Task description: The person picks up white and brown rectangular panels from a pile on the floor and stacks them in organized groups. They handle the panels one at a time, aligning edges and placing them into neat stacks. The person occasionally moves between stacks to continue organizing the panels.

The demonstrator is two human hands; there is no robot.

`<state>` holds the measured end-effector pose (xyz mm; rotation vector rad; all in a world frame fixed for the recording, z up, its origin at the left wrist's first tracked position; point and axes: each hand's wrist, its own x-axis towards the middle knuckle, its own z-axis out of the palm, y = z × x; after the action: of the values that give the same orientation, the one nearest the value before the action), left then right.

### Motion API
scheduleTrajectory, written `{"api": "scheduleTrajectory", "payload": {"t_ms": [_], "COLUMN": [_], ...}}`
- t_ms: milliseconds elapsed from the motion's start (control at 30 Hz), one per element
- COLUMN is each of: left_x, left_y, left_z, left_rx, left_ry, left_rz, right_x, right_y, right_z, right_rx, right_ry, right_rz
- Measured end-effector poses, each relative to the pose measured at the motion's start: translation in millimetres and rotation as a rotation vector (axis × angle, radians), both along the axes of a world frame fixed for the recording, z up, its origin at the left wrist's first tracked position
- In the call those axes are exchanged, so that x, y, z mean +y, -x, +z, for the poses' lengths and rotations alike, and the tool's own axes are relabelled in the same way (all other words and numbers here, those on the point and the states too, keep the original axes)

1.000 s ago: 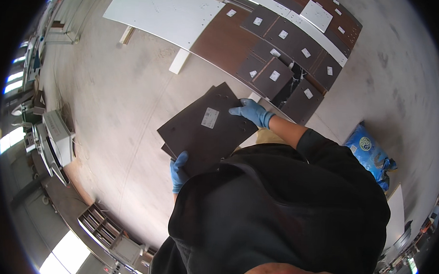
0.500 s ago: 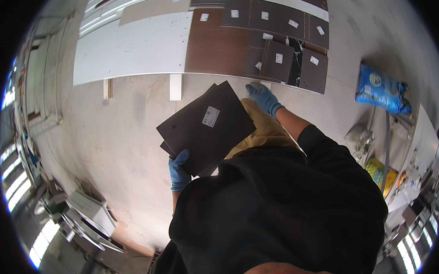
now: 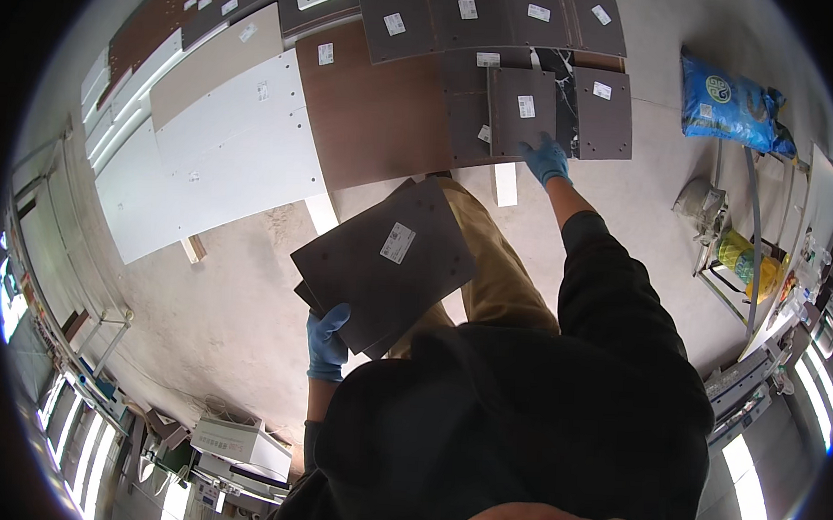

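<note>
Gripped in my left hand (image 3: 327,342) are dark brown boards (image 3: 359,290), at least two, stacked slightly out of line, with a white label and small holes on the top one. They are held tilted in front of my body. My right hand (image 3: 544,161), gloved in blue like the left, reaches to the near edge of a dark brown panel (image 3: 513,125) lying on the layered boards. Its fingers are apart and touch that panel's near right corner; how far they reach around the edge is hidden. Beside it lies another dark panel (image 3: 604,124) with corner holes.
A large white board (image 3: 225,177), a reddish-brown board (image 3: 376,119) and several labelled dark panels (image 3: 469,16) cover the layered stack ahead. Wooden supports (image 3: 505,185) jut out below. On the right are a blue bag (image 3: 725,102) and a yellow sack (image 3: 746,260); a white box (image 3: 241,443) sits lower left.
My right hand has moved forward from beside my leg to the panel's edge. The stack appears nearer and turned in view. My left hand still grips the boards.
</note>
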<state>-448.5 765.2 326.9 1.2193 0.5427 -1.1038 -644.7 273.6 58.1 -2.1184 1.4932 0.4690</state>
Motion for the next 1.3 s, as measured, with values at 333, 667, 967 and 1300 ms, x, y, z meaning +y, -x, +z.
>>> {"api": "scheduleTrajectory", "payload": {"t_ms": [333,667,967,1300], "left_x": [-27,-47,-19,-14], "left_y": [-120,-195,-243,-252], "left_z": [-111,-185,-223,-309], "left_rx": [0.032,0.039,0.016,0.106], "left_ry": [-0.044,0.128,0.077,0.109], "left_rz": [-0.146,0.098,0.054,-0.202], "right_x": [8,136,149,16], "right_y": [-67,-219,-215,-15], "right_z": [-60,-4,-63,-119], "right_rx": [-0.147,-0.647,-0.68,0.104], "right_ry": [-0.097,-0.755,-0.557,0.333], "right_rz": [-0.009,-0.481,-0.549,-0.311]}}
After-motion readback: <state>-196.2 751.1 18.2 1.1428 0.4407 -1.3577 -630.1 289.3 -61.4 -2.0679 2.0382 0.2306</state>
